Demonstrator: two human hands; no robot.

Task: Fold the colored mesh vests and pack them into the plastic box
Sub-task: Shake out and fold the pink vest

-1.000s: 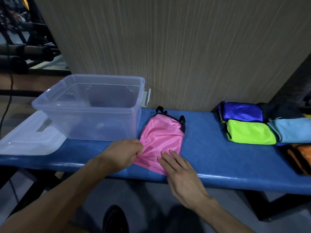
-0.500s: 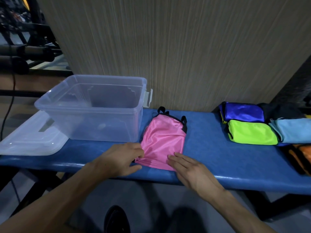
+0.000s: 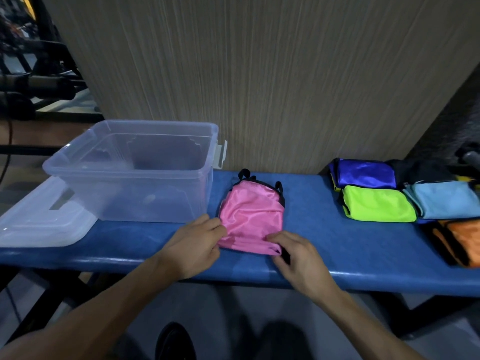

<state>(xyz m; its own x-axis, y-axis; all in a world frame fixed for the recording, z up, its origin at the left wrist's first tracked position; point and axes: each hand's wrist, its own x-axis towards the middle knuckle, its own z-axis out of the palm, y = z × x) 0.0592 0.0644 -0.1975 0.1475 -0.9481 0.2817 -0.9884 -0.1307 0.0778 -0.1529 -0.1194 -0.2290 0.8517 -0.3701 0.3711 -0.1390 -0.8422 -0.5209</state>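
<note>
We find the pink vest (image 3: pixel 251 214) lying flat on the blue bench (image 3: pixel 324 245), just beside the right wall of the clear plastic box (image 3: pixel 78 162), with its black-trimmed straps pointing toward the back panel. We judge this placement deliberate: the flat bench backs the cloth for pressing folds, and the box stands close enough for a short transfer. The box appears empty, and its lid (image 3: pixel 39 224) lies on the bench to its left, partly under it, so the opening is free. The left hand (image 3: pixel 193 245) has thumb and fingers closed on the near-left corner of the vest; its grip is a pinch on the cloth. The right hand (image 3: pixel 298 258) is at the near-right corner, fingers curled over the bunched hem; its grip is closed on that edge as far as we can see, though the underside is hidden. The near hem is gathered between the hands. Further folded vests (image 3: pixel 379 202) in blue, green, light blue and orange sit well apart at the right end.
</note>
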